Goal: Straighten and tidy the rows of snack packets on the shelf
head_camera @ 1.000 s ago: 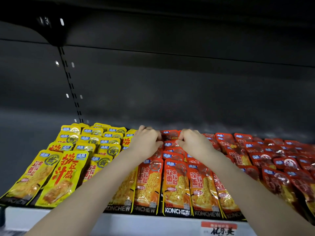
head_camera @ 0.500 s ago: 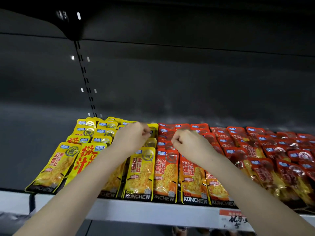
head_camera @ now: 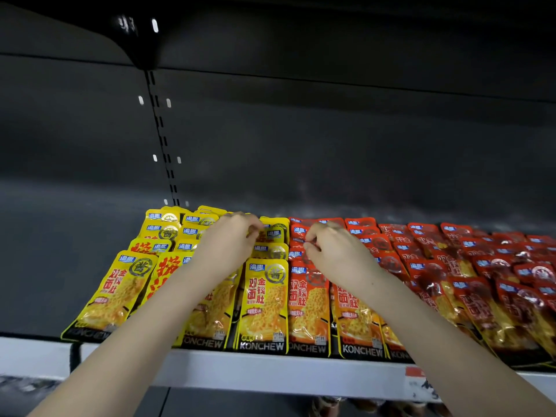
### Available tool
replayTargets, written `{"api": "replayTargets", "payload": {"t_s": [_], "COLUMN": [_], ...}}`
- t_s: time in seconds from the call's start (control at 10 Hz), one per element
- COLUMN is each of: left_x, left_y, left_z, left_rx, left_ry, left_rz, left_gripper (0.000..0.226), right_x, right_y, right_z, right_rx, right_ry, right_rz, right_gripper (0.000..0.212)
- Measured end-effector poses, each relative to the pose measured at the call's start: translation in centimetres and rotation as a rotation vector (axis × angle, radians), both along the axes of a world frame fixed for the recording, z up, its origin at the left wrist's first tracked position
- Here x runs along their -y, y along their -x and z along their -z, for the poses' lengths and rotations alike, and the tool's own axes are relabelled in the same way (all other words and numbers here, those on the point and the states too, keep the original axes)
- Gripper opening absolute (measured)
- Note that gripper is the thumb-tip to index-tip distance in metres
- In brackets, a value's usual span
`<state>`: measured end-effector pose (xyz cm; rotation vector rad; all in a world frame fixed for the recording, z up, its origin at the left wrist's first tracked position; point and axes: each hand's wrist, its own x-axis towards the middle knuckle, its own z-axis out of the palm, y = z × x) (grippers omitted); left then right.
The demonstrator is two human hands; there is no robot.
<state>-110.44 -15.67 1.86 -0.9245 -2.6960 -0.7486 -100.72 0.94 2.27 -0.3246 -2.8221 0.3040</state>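
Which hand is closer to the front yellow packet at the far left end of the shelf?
Left. The left hand sits over the yellow rows, right of that front yellow packet; the right hand is farther right, over the red packets.

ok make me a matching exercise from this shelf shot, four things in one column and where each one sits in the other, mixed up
Things:
1. left hand
2. right hand
3. price label
4. slotted upright

Places:
A. on the dark back wall, above the yellow packets
B. on the red packets, near where the colours meet
C. on the shelf edge, lower right
D. on the yellow packets, fingers curled at the back rows

Pairs: 1-D, 2-B, 3-C, 4-A
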Motion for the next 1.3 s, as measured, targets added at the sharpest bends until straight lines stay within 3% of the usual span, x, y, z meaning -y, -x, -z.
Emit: {"api": "replayTargets", "payload": {"t_s": [0.3,0.6,0.8,1.0,1.3], "left_x": [-1.4,-1.0,-1.0,-1.9,-2.3], "left_y": [1.1,1.1,1.7,2.0,1.7], "left_z": [1.3,1.2,0.5,0.4,0.7], "left_rx": [-0.01,-0.005,0.011,-0.022,-0.055], "left_ry": [0.206,0.227,0.225,0.332,0.205], "left_rz": [0.028,0.041,0.027,-0.017,-0.032], "left_gripper": [0.021,0.019,0.025,0.028,0.031], "right_x": [1.6,1.8,1.4,1.7,1.2], "right_y": [4.2,4.5,5.2,6.1,6.1], "right_z": [0.6,1.1,0.8,1.2,0.7], "right_rx": [0.07,0.088,0.034,0.073,0.073], "right_ry": [0.014,0.036,0.062,0.069,0.168], "right_rz": [-0.021,-0.063,-0.013,0.014,0.03], "right_gripper": [0.024,0.03,0.022,0.024,0.018]}}
